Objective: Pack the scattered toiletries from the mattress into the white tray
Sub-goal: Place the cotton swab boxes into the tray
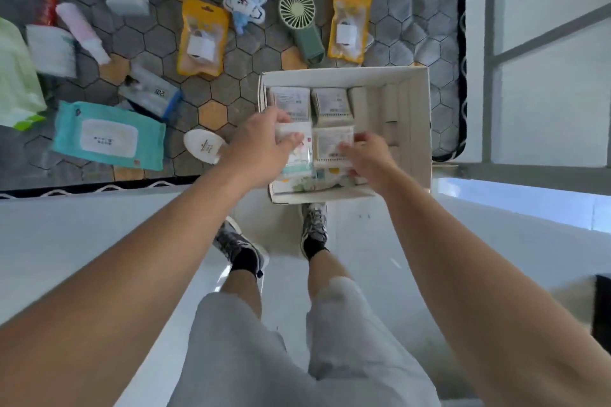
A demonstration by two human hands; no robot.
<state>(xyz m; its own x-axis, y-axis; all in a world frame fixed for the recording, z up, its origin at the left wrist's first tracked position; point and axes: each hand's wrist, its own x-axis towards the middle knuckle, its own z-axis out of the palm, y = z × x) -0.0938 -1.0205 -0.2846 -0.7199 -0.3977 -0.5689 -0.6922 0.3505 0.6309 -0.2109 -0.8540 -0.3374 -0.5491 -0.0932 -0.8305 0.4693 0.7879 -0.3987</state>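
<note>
Grey shorts (297, 357) and two bare forearms; both grips are inside the white tray (420, 129).
The left grip (264, 142) is clamped on the far edge of a soft film-wrapped packet (297, 155). The right grip (370, 160) has fingers on the neighbouring packet (330, 145); pinching or pressing cannot be told. The tray sits at the near right corner of the mattress (231, 82), left side filled. Packets are judged light, compressible and slick: take by the edges, not the face. Farther off, the teal wipes pack (109, 135) looks floppy and heavier: support from beneath.
</note>
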